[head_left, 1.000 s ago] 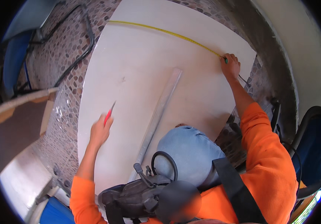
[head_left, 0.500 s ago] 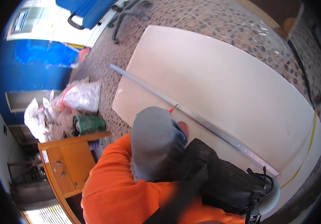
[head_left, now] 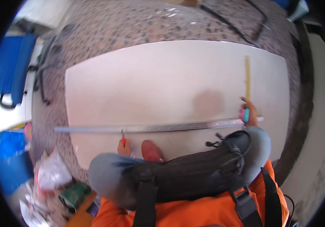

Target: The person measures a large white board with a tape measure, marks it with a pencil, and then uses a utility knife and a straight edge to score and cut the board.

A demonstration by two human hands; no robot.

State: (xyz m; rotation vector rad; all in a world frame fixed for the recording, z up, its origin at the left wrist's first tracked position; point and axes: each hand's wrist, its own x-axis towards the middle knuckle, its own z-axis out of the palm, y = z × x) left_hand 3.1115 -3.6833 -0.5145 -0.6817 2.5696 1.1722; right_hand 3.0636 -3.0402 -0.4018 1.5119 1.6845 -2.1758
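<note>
Since 0.5 s ago: view swung round; R hand (head_left: 251,112) & tape case (head_left: 246,114) now in frame. Vs 1.0 s ago, yellow tape blade (head_left: 247,77) much shorter; its far end now stops just short of the board's far edge.

R hand: fingers closed round the pink/teal case, above white board (head_left: 162,83), near R end of metal bar (head_left: 151,129). Blade runs straight out from hand, away from person.

L hand: narrow grip on slim red-handled tool (head_left: 123,141), dark tip pointing away, at near side of bar; tip-bar contact: can't tell (blur). Hand partly hidden by knee.

Bar lies lengthwise on board, nearer person's side; L end sticks out past board edge over pebbled floor (head_left: 105,38). Red shoe (head_left: 152,150) on board, R of L hand. Black bag (head_left: 192,170) across lap.
</note>
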